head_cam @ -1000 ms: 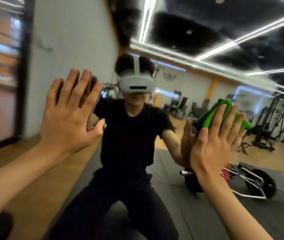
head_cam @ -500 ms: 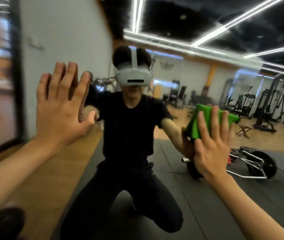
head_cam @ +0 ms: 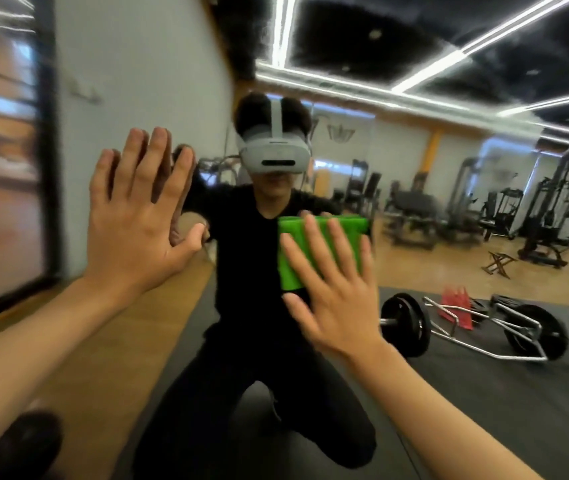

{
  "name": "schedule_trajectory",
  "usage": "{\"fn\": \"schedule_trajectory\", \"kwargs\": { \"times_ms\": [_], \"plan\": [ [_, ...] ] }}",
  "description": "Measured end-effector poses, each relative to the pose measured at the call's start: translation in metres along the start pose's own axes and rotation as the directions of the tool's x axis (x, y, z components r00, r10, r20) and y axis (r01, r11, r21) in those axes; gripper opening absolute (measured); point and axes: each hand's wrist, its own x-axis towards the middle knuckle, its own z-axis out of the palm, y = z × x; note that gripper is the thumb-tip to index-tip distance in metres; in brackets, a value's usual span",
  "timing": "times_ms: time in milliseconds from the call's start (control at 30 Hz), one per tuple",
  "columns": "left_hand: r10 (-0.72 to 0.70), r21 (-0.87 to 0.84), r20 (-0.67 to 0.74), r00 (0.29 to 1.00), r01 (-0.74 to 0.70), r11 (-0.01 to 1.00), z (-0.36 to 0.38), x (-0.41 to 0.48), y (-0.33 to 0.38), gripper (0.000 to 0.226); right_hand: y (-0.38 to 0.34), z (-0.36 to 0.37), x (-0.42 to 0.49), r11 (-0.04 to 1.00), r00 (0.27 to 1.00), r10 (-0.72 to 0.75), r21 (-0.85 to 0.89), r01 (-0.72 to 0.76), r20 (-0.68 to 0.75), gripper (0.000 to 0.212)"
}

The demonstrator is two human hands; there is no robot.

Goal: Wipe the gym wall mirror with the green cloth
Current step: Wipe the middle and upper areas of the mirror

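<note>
The mirror fills most of the view, and the person kneels close in front of it on a black mat. Wiping looks to be under way, though nothing on the glass shows how much has been covered.

The left hand lies flat on the glass at left, fingers spread and straight, holding nothing. It seems to be a brace. The right hand is at centre right, also flat with straight fingers, pressing the cloth against the mirror. The thumb is spread wide below the cloth, so nothing pinches it. The cloth is folded into a block and sits under the fingers, at about chest height of the reflection.

The next stroke probably calls for steady palm pressure so the folded cloth slides without slipping out.

The rest is seen in the mirror, so it stands behind the person: gym machines far right, a loaded bar on the mat, a red bag beside it and a folding stool.

Only the left hand stands in the way of a stroke to the left, and it may leave prints.
</note>
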Motion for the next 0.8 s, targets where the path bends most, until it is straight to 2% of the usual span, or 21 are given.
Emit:
{"fn": "schedule_trajectory", "kwargs": {
  "times_ms": [133,233,267,300,367,433,533,600,667,733,767,800],
  "plan": [
    [-0.007,-0.005,-0.009,1.000,0.007,1.000,0.002,0.000,0.004,0.082,0.075,-0.006,-0.046,0.965,0.963,0.255,-0.043,-0.260,-0.084,0.065],
    [-0.007,-0.007,-0.014,1.000,0.007,1.000,0.003,0.000,0.002,0.081,0.051,-0.009,-0.007,0.836,0.825,0.544,0.014,-0.549,-0.153,0.068],
    [-0.008,-0.009,-0.014,1.000,0.008,1.000,0.003,-0.001,0.002,0.082,0.031,-0.008,0.011,0.800,0.786,0.595,0.028,-0.599,-0.168,0.070],
    [-0.011,-0.007,-0.014,1.000,0.010,1.000,0.002,0.000,0.002,0.082,0.008,-0.006,0.028,0.800,0.785,0.597,0.044,-0.599,-0.169,0.071],
    [-0.011,-0.001,-0.006,1.000,0.011,1.000,0.000,0.001,0.002,0.083,-0.039,0.000,0.048,0.886,0.878,0.463,0.063,-0.459,-0.118,0.072],
    [-0.001,0.002,0.022,1.000,0.001,1.000,-0.002,0.001,0.001,0.083,-0.069,0.003,0.047,0.977,0.977,0.208,0.053,-0.206,-0.049,0.072],
    [0.002,0.007,0.040,0.999,-0.003,1.000,-0.005,0.000,0.001,0.081,-0.040,0.005,0.008,0.995,0.994,-0.105,0.004,0.105,0.026,0.070],
    [0.002,0.006,0.035,0.999,-0.002,1.000,-0.003,0.001,0.002,0.080,0.008,0.007,-0.036,0.986,0.988,-0.145,-0.071,0.148,0.048,0.067],
    [-0.003,0.008,0.025,1.000,0.003,1.000,-0.002,0.002,0.003,0.079,0.052,0.001,-0.070,0.992,0.997,-0.060,-0.111,0.064,0.044,0.065],
    [-0.010,0.012,0.016,1.000,0.010,1.000,-0.002,0.001,0.002,0.080,0.069,-0.005,-0.068,0.983,0.984,0.179,-0.048,-0.180,-0.013,0.063],
    [-0.008,0.007,0.017,1.000,0.008,1.000,-0.001,0.001,0.002,0.080,0.066,-0.007,-0.052,0.932,0.930,0.362,-0.009,-0.363,-0.061,0.063],
    [-0.006,0.004,0.015,1.000,0.006,1.000,-0.001,0.001,0.002,0.080,0.055,-0.008,-0.027,0.848,0.841,0.529,0.030,-0.529,-0.113,0.065]
  ]
}}
